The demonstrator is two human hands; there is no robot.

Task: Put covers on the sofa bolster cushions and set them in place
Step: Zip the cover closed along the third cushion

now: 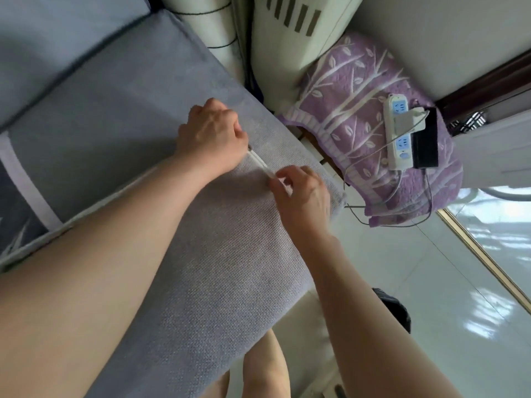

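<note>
A long bolster cushion in a grey woven cover (218, 254) lies across the front of the grey sofa (94, 116), reaching from the lower left to the centre. Near its far end a short open slit in the cover shows a pale strip, the zip opening (260, 162). My left hand (212, 136) is curled and grips the cover at the upper end of that opening. My right hand (301, 191) pinches the cover at the lower end of the opening; whether it holds a zip pull I cannot tell.
A small table under a purple leaf-patterned quilted cloth (359, 110) stands right of the sofa, carrying a white power strip (398, 133), a black device (425, 142) and cables. A white appliance (293, 27) stands behind it. Glossy white floor tiles (431, 282) lie at the right.
</note>
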